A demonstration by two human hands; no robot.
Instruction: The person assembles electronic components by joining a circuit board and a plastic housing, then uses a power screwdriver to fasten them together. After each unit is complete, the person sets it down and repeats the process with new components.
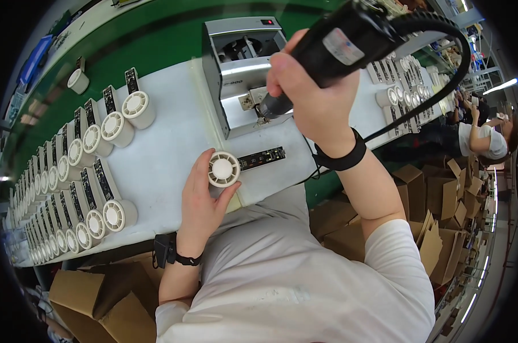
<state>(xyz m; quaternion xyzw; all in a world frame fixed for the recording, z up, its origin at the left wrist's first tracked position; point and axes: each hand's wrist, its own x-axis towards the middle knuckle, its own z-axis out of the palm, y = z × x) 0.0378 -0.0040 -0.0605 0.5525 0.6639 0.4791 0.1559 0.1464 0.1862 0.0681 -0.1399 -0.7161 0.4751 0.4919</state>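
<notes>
My right hand point(313, 94) grips a black electric screwdriver point(336, 43), its nose pointing down to the left. The screwdriver's tip is at the front slot of a silver screw feeder point(242, 74); whether it touches a screw is too small to tell. My left hand point(204, 197) closes thumb and fingers around the round, vented white end of a small fan unit point(223, 170). From that end a slim handle with an exposed dark circuit board point(263, 158) lies to the right on the table, in front of the feeder.
Rows of similar white fan units point(115, 130) stand along the left of the white-covered table point(167, 108); more point(399, 94) are at the right. The screwdriver's black cable point(465, 63) loops right. Cardboard boxes point(102, 297) stand below the table. Another person point(482, 140) is at far right.
</notes>
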